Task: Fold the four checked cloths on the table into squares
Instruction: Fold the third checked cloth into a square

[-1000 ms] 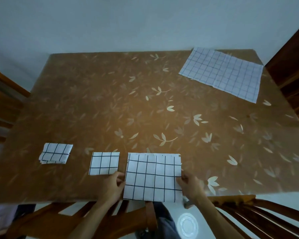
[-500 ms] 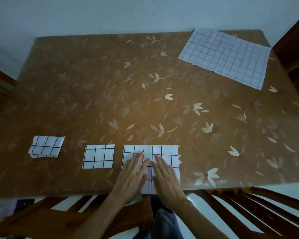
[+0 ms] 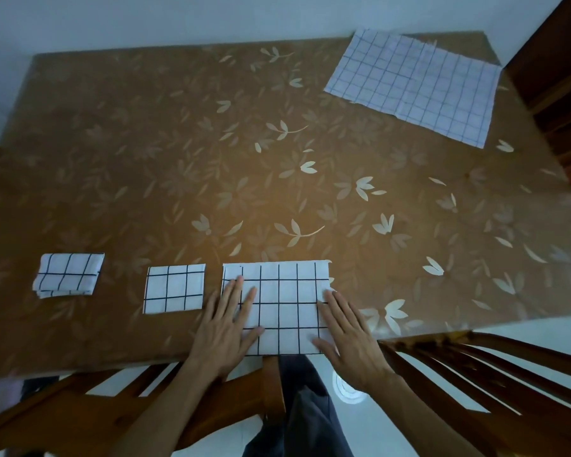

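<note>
1. A brown worktop (image 3: 178, 159) with a pale leaf pattern fills most of the frame.
2. Near the bottom centre lies a half-folded cloth (image 3: 284, 308), white with dark checks, at the worktop's near edge.
3. The left hand (image 3: 226, 331) lies flat and spread wide on the left side of this cloth, fingers pointing up the frame, holding nothing.
4. The right hand (image 3: 350, 338) lies flat and spread on the cloth's right side, part of it reaching past the cloth's right edge, also holding nothing.
5. Just left of the left hand lies a small folded square (image 3: 174, 288), apart from the half-folded cloth.
6. Further left, at the lower left of the frame, sits another folded cloth (image 3: 67, 275), its layers slightly uneven along the lower left edge.
7. At the upper right of the frame an unfolded cloth (image 3: 416, 87) with thinner check lines lies flat, well apart from the others.
8. Wooden chairs (image 3: 475, 374) show below the worktop at the bottom of the frame, with dark trousers (image 3: 307, 417) between them.
</note>
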The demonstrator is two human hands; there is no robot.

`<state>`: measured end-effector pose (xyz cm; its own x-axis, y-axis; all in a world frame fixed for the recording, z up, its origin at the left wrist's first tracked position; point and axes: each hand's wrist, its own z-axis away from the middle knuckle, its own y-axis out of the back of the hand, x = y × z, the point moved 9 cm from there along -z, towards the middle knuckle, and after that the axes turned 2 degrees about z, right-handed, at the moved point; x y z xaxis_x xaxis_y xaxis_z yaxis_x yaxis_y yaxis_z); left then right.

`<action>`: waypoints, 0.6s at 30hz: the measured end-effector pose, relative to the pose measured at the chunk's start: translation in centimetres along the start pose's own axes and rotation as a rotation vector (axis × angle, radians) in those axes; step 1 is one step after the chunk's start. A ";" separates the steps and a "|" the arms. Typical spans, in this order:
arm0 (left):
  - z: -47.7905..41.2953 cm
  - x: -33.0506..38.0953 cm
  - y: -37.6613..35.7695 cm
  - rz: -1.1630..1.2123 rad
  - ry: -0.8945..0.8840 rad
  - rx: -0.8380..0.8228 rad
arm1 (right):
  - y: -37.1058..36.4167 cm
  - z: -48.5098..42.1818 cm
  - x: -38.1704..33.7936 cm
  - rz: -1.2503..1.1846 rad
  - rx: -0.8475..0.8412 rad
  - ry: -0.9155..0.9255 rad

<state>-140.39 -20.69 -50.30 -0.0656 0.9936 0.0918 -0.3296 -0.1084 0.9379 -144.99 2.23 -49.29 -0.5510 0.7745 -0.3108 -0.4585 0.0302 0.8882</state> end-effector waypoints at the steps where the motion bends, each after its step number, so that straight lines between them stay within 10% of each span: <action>1: 0.1 0.1 0.1 0.001 0.002 -0.004 | 0.0 0.8 -0.1 -0.004 -0.007 0.038; 18: 2.5 5.7 8.7 0.498 -0.094 0.052 | 13.5 1.2 -5.8 -0.197 0.498 0.139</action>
<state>-141.28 -15.85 -40.81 -0.1172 0.8207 0.5592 -0.2322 -0.5702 0.7880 -147.20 -1.09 -35.08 -0.5903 0.6344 -0.4991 -0.1957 0.4874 0.8510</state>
